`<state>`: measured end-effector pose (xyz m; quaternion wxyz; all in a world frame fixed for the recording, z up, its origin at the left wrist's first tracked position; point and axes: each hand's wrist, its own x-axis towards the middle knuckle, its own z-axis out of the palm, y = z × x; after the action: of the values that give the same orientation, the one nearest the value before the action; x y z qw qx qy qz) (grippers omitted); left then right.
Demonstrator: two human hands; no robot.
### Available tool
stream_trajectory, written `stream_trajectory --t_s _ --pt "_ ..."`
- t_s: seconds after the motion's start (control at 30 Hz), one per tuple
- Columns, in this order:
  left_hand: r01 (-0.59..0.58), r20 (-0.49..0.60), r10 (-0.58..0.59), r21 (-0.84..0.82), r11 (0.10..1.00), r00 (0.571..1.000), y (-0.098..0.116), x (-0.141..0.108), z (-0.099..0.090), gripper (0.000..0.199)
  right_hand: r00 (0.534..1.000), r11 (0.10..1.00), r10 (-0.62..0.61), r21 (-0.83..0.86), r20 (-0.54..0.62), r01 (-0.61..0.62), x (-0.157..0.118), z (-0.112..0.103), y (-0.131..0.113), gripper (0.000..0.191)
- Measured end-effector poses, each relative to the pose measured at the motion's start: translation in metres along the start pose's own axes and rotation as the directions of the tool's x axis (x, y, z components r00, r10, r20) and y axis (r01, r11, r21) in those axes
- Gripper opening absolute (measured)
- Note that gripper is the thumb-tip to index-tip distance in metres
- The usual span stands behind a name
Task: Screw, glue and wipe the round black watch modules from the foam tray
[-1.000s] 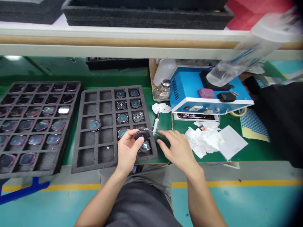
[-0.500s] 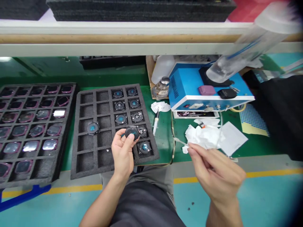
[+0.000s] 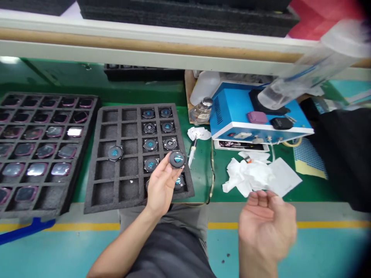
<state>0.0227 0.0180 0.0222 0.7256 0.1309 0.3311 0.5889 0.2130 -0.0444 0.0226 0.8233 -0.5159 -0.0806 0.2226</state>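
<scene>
Above the right side of one foam tray, the left hand grips one round watch, fingers closed at its rim; at least nine other watches occupy compartments. Half a second earlier, the thumb overlapped its face. The right hand, then pinching a thin strip, now lies farther right, fingers curled; whether they hold anything cannot be told.

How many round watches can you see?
10 visible: one watch in the left hand, one in the left column of the tray, four down its third, four down its right column. Others may hide behind that hand.
</scene>
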Motion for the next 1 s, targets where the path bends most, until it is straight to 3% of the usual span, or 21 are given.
stream_trajectory --t_s 0.07,0.2,0.3,0.37,0.53,0.63,0.7,0.77,0.9,1.0 --pt "-0.002 0.013 0.001 0.024 1.000 1.000 -0.003 0.000 -0.002 0.036 0.976 0.974 0.217 0.065 -0.008 -0.216 0.006 0.003 0.001 0.018" --pt "-0.031 0.034 0.028 0.077 0.997 0.999 -0.004 0.001 -0.005 0.039 0.859 0.855 0.511 0.138 -0.046 -0.501 0.000 0.003 0.013 0.023" --pt "-0.036 0.036 0.032 0.107 0.994 0.999 -0.003 0.003 -0.006 0.042 0.778 0.782 0.621 0.153 -0.098 -0.605 -0.011 -0.002 0.018 0.025" --pt "-0.030 0.029 0.027 0.125 0.992 0.999 -0.004 0.004 -0.006 0.042 0.785 0.786 0.614 0.153 -0.083 -0.598 -0.018 -0.006 0.018 0.024" --pt "-0.049 0.038 0.043 0.179 0.983 0.998 -0.007 0.006 -0.007 0.041 0.906 0.911 0.375 0.100 0.196 -0.399 -0.027 0.010 0.017 0.017" --pt "-0.087 0.066 0.074 0.234 0.968 0.995 -0.010 0.005 -0.008 0.044 0.943 0.989 0.085 0.090 0.322 -0.120 -0.025 0.035 0.031 0.005" --pt "-0.109 0.082 0.089 0.279 0.954 0.993 -0.011 0.004 -0.009 0.046 0.913 0.993 -0.111 0.072 0.393 0.090 -0.022 0.051 0.046 0.011" --pt "-0.118 0.097 0.091 0.328 0.937 0.991 -0.013 0.004 -0.011 0.047 0.856 0.973 -0.222 0.055 0.468 0.222 -0.019 0.062 0.061 0.010" --pt "-0.089 0.101 0.052 0.402 0.911 0.993 -0.014 0.004 -0.013 0.047 0.756 0.918 -0.353 0.050 0.552 0.392 -0.016 0.066 0.079 0.012" --pt "-0.056 0.078 0.025 0.434 0.899 0.997 -0.014 0.003 -0.010 0.047 0.717 0.898 -0.380 0.046 0.584 0.438 -0.015 0.064 0.084 0.014"
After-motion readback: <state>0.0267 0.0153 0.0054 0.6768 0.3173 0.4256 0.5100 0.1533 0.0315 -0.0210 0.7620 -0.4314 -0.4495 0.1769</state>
